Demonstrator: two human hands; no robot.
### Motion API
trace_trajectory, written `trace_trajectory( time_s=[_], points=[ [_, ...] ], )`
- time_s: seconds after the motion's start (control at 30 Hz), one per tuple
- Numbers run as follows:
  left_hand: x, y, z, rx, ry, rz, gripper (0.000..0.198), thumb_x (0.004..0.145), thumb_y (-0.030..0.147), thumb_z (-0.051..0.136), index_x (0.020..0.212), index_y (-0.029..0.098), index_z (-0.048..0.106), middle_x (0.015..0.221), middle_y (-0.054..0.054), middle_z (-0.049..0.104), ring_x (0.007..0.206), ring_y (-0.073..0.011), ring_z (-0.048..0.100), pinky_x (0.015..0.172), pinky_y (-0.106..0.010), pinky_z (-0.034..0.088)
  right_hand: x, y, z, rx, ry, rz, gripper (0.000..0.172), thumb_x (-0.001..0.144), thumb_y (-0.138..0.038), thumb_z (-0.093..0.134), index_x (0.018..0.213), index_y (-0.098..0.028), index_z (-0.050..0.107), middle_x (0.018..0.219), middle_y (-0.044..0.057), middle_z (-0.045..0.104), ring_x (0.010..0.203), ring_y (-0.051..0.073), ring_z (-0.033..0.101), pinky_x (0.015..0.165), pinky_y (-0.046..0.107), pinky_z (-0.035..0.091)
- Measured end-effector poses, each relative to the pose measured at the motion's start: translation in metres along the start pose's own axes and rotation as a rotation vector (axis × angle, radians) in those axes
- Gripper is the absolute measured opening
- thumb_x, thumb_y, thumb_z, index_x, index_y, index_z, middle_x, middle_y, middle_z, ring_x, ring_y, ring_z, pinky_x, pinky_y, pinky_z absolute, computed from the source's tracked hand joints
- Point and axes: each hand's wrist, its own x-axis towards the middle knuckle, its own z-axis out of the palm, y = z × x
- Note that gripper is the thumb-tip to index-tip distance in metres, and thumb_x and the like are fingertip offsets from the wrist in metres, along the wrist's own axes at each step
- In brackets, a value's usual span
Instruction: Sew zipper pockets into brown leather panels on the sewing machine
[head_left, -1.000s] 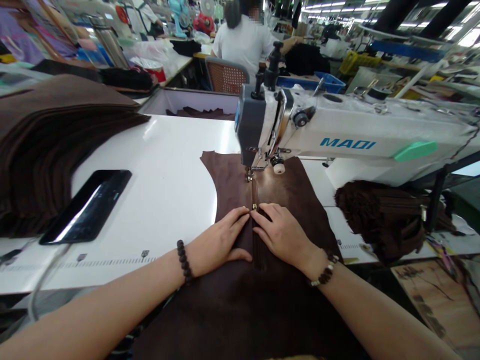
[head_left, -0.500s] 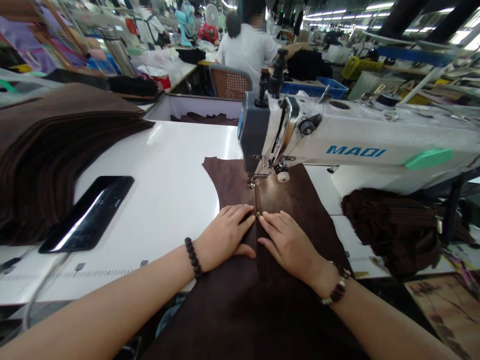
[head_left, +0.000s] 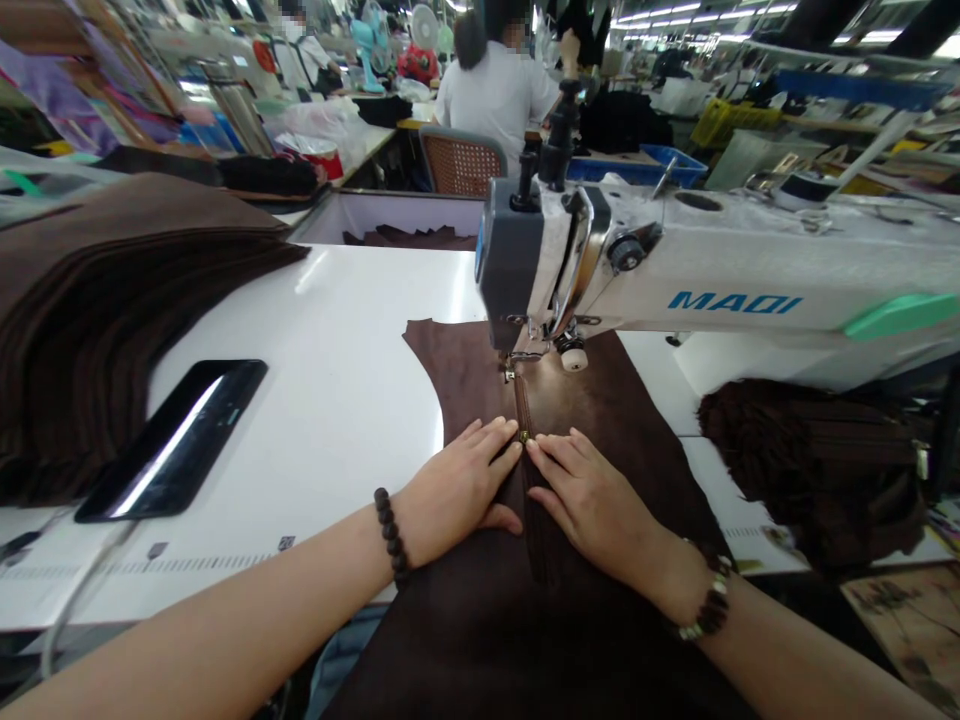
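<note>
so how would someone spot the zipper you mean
Find the white sewing machine. On the brown fabric under its needle, a narrow zipper runs straight back to the left hand and right hand. Only it has a brass bit, between their fingertips.

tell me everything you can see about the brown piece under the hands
The brown piece is dark, suede-like material with a curved left edge. It lies flat on the white table and hangs off the table's near edge. A brown zipper runs down its middle, its far end under the foot of the sewing machine. The left hand and right hand press flat on it, one on either side of the zipper.
</note>
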Motion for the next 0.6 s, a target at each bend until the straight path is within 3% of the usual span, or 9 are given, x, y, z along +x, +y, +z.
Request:
trace_trajectory(
  time_s=[0.6],
  points=[
    [0.014, -0.018, -0.004, 0.007, -0.037, -0.019, 0.074, 0.069, 0.052, 0.063, 0.123, 0.004, 0.045, 0.129, -0.022, 0.043, 0.123, -0.0299, 0.039, 0.102, -0.044, 0.033, 0.021, 0.003, 0.002, 0.006, -0.026, 0.107, 0.038, 0.085, -0.023, 0.046, 0.119, -0.007, 0.049, 0.106, 0.011, 0.053, 0.097, 0.024, 0.045, 0.097, 0.045, 0.037]
  ],
)
